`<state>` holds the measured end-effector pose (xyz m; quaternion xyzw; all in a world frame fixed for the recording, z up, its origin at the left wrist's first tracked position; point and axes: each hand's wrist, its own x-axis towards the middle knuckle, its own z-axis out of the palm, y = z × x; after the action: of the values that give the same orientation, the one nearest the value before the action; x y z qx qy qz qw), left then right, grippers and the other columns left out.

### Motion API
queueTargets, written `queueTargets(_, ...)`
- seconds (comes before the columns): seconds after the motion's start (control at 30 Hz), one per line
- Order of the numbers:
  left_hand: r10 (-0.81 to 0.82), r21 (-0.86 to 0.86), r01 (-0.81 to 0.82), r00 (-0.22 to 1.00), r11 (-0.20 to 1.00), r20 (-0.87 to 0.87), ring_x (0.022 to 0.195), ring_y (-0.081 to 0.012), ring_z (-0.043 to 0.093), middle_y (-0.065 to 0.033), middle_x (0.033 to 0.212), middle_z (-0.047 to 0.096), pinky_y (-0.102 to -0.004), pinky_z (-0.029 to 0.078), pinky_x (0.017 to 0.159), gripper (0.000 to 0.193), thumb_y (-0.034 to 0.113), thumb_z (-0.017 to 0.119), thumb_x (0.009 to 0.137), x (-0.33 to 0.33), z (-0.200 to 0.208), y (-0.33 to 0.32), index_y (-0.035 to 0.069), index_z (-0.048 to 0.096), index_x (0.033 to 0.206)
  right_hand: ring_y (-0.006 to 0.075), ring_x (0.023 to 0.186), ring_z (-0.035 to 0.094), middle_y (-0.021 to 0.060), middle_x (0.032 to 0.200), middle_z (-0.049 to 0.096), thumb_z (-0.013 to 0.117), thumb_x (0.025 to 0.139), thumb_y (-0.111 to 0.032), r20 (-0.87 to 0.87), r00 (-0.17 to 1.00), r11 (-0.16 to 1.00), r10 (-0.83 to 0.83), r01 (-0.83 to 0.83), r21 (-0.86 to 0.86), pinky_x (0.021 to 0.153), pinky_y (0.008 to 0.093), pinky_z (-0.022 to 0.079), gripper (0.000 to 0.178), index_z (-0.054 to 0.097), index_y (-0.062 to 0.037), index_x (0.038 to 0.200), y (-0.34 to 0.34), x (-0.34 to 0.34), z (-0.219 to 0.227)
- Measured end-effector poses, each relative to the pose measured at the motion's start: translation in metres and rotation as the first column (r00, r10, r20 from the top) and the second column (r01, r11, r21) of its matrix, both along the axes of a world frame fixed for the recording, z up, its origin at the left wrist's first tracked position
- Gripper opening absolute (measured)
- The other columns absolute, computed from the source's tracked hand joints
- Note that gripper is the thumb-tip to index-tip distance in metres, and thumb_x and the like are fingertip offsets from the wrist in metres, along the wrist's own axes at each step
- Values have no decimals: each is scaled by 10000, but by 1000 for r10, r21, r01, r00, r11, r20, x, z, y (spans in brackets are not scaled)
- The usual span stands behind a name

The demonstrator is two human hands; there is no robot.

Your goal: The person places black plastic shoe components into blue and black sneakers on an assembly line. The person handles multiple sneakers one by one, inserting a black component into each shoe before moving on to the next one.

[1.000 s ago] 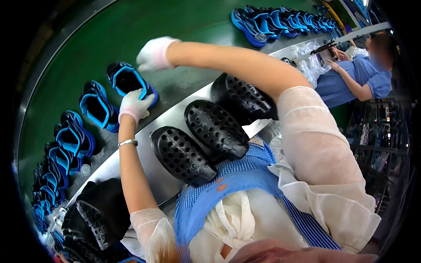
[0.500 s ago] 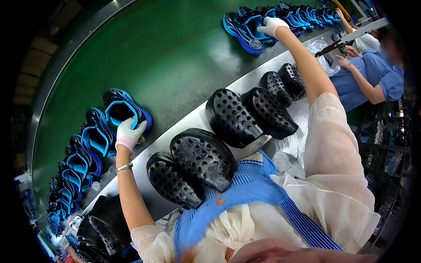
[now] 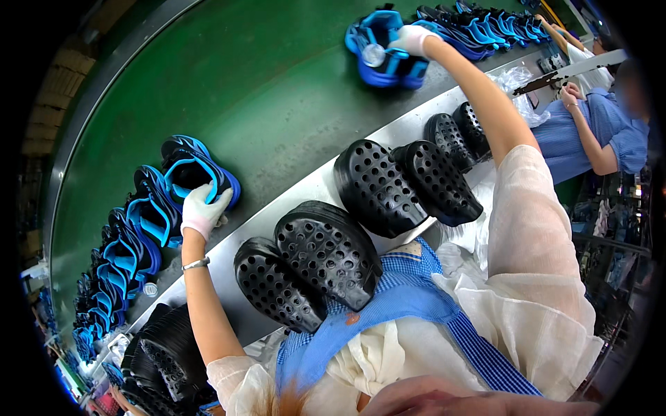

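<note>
At the left, my gloved left hand grips the collar of a blue-and-black sports shoe, its thumb at the opening. That shoe stands at the near end of a row of similar shoes on the green belt. Far off at the upper right, my gloved right hand is closed on the edge of another blue sports shoe, which is tilted. A second shoe may be bunched with it; I cannot tell. A round clear piece shows on it.
Black perforated shoe-shaped forms stand along the metal ledge between me and the green belt. More shoes line the belt's far right. Dark stacked forms lie lower left. A co-worker in blue stands at right.
My right hand has drawn slightly left, and the shoe in it has turned and tipped away from the far row. My left hand stays on its shoe. The co-worker's hands have moved.
</note>
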<state>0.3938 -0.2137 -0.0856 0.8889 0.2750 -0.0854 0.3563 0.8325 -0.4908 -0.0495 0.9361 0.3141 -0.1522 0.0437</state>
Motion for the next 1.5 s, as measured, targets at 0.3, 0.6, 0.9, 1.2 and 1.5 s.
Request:
queueTargets(0.3, 152, -183, -151, 988, 972, -9, 417, -147, 573, -65, 566, 560, -257, 456, 420, 346, 313, 661, 813, -7, -11, 3, -23, 586, 855, 252, 711, 582, 150, 819, 647, 542, 847, -313, -174, 887, 901, 428, -403, 161, 686, 344, 470, 306, 663, -32, 845, 107, -98, 31)
queueTargets(0.6, 187, -120, -182, 982, 976, 34, 449, -148, 596, -64, 583, 588, -248, 454, 416, 334, 325, 673, 807, -11, -17, 3, 4, 583, 832, 312, 869, 631, 193, 925, 659, 537, 759, -437, -132, 882, 892, 453, -447, 75, 780, 387, 489, 483, 680, -15, 945, 155, -179, 21)
queueTargets(0.9, 231, -182, -214, 970, 960, 78, 441, -127, 550, -36, 635, 554, -248, 451, 425, 309, 320, 675, 804, -14, -21, 3, 29, 573, 784, 273, 814, 624, 130, 874, 660, 523, 838, -333, -80, 847, 823, 526, -482, 300, 755, 345, 487, 320, 662, -68, 950, 44, -193, 66)
queueTargets(1.2, 39, 281, -89, 983, 956, 178, 996, -293, 576, -142, 1060, 601, -340, 434, 879, 542, 380, 660, 787, -28, -32, 15, 10, 565, 1172, 236, 743, 616, 111, 828, 634, 612, 800, -201, -64, 966, 928, 249, -219, 301, 702, 323, 488, 205, 635, -46, 931, -153, -225, 123)
queueTargets(1.5, -45, 525, -34, 990, 850, 137, 1112, -318, 523, -154, 1247, 502, -359, 426, 935, 526, 343, 636, 806, -30, 22, 1, 88, 528, 1253, 301, 929, 595, 142, 1040, 578, 615, 763, -186, 58, 998, 985, -17, 7, 170, 828, 359, 476, 395, 555, -103, 1145, -232, -216, 39)
